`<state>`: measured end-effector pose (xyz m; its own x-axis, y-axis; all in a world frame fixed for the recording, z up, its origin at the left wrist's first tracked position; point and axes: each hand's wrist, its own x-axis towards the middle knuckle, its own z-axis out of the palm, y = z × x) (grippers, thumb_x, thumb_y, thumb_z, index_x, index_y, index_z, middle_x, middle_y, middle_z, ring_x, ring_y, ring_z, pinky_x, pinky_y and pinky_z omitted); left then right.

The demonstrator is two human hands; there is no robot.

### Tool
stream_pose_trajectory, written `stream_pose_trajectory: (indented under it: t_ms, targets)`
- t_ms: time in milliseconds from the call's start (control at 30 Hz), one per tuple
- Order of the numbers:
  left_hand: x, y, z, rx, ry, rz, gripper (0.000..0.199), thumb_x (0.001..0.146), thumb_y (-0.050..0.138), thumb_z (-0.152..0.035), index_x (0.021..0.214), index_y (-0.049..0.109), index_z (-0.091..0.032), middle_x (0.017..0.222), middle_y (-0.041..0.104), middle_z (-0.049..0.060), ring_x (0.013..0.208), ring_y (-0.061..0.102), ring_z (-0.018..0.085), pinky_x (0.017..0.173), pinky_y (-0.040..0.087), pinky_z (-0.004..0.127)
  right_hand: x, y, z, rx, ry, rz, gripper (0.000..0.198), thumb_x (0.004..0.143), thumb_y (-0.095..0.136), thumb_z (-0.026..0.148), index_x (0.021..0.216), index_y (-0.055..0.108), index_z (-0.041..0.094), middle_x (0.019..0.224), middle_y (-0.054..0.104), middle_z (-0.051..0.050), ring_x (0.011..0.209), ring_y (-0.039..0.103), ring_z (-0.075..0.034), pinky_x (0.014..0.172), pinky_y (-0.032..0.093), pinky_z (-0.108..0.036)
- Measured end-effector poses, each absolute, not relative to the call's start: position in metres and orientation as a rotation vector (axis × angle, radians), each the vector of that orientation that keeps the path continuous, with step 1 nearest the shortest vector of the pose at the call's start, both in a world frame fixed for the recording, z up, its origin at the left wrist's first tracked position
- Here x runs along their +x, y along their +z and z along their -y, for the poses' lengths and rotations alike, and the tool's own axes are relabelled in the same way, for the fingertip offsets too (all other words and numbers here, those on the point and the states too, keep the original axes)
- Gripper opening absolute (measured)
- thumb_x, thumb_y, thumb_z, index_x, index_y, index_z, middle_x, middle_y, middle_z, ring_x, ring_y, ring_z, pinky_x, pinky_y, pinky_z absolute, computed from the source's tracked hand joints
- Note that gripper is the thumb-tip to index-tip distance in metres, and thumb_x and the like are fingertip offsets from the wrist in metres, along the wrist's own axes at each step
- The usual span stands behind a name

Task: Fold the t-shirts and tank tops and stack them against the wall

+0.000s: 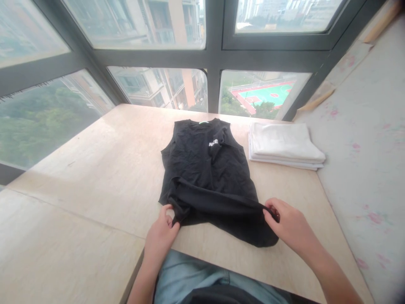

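A black sleeveless shirt (196,160) with white lettering on its chest lies spread on the light tabletop, neckline toward the window. Its lower part is lifted and folds over on itself in a loose band. My left hand (163,228) pinches the fabric at the lower left corner. At the lower right, the hem is gripped between the thumb and fingers of my right hand (286,217). Wrinkles run across the shirt between the two hands.
A stack of folded white cloths (283,145) sits at the back right, beside the flower-patterned wall (363,169). Grey-framed windows (213,59) rise behind the light tabletop (95,169). The table's front edge is close to my legs in blue jeans (196,272).
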<state>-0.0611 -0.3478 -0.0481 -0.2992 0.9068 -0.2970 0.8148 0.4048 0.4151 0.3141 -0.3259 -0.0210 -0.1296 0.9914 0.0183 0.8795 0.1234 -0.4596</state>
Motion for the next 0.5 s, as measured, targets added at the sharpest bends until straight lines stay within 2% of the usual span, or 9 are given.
stream_pose_trajectory:
  t_ms: [67, 133, 200, 300, 400, 500]
  targets:
    - [-0.077, -0.037, 0.353, 1.446, 0.211, -2.258, 0.039, 0.084, 0.046, -0.032, 0.121, 0.054, -0.026, 0.066, 0.06, -0.004, 0.066, 0.064, 0.02, 0.059, 0.039, 0.027, 0.316, -0.014, 0.323, -1.9, 0.415, 1.995, 0.011, 0.09, 0.051, 0.033, 0.085, 0.056, 0.024, 0.064, 0.059, 0.002, 0.055, 0.056, -0.015, 0.055, 0.041, -0.027]
    - [-0.095, -0.024, 0.358, 1.431, 0.175, -2.328, 0.031, 0.086, 0.045, -0.037, 0.11, 0.063, -0.028, 0.074, 0.067, 0.001, 0.073, 0.067, 0.023, 0.061, 0.04, 0.027, 0.319, -0.007, 0.319, -1.922, 0.386, 1.9, 0.012, 0.089, 0.053, 0.035, 0.085, 0.056, 0.024, 0.06, 0.057, 0.004, 0.052, 0.053, -0.014, 0.054, 0.04, -0.027]
    - [-0.112, -0.013, 0.364, 1.419, 0.156, -2.397, 0.027, 0.086, 0.046, -0.041, 0.097, 0.067, -0.028, 0.079, 0.071, 0.002, 0.074, 0.067, 0.024, 0.06, 0.041, 0.028, 0.323, -0.001, 0.317, -1.907, 0.4, 1.824, 0.013, 0.088, 0.054, 0.036, 0.085, 0.056, 0.024, 0.058, 0.057, 0.004, 0.051, 0.054, -0.014, 0.054, 0.041, -0.026]
    - [-0.132, -0.007, 0.372, 1.367, 0.217, -2.489, 0.023, 0.08, 0.053, -0.043, 0.089, 0.067, -0.028, 0.079, 0.072, 0.002, 0.07, 0.066, 0.024, 0.057, 0.042, 0.028, 0.327, 0.007, 0.317, -1.888, 0.383, 1.715, 0.013, 0.085, 0.056, 0.037, 0.084, 0.057, 0.024, 0.062, 0.062, 0.003, 0.056, 0.06, -0.014, 0.058, 0.045, -0.026]
    - [-0.147, -0.008, 0.379, 1.264, 0.494, -2.409, 0.023, 0.072, 0.063, -0.044, 0.083, 0.066, -0.025, 0.08, 0.072, 0.002, 0.075, 0.067, 0.024, 0.062, 0.047, 0.029, 0.334, 0.013, 0.32, -1.891, 0.282, 1.585, 0.016, 0.083, 0.057, 0.037, 0.09, 0.061, 0.023, 0.072, 0.069, 0.0, 0.066, 0.067, -0.017, 0.064, 0.049, -0.027]
    - [-0.155, -0.003, 0.385, 1.067, 0.904, -2.146, 0.034, 0.066, 0.072, -0.052, 0.079, 0.066, -0.022, 0.076, 0.071, 0.002, 0.08, 0.067, 0.025, 0.068, 0.052, 0.032, 0.347, 0.017, 0.325, -1.888, 0.235, 1.508, 0.025, 0.084, 0.056, 0.038, 0.101, 0.065, 0.023, 0.083, 0.073, -0.003, 0.075, 0.07, -0.02, 0.067, 0.051, -0.028]
